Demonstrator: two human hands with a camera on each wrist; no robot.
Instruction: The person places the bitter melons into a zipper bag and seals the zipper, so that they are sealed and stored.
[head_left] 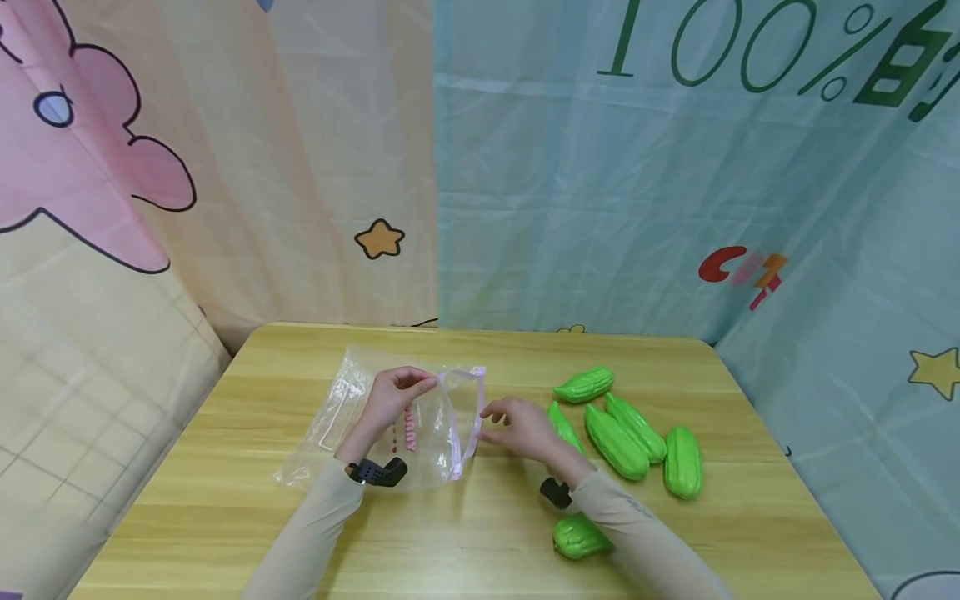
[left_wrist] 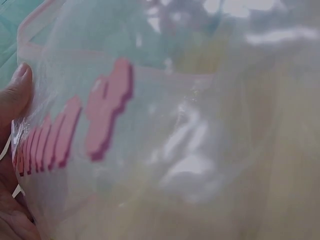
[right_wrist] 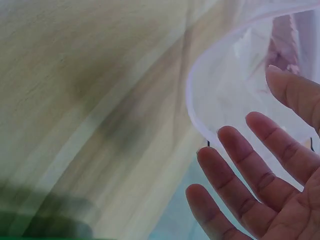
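table (head_left: 465, 550), bag (head_left: 431, 429) in left hand's (head_left: 392, 398) pinch

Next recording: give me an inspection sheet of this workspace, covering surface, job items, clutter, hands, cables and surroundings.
Surface: wood-grain table.
Job items: clear plastic bag with pink print, its lilac-edged mouth gaping toward the right; at least six green vegetables right of it, two partly hidden by the right arm.
Clutter: nothing seen.
Left hand: pinches the bag near its mouth.
Right hand: fingers apart beside the bag's mouth; contact cannot be told.
Cables: nothing seen; a black device sits on each wrist.
Surroundings: printed fabric behind and at both sides.
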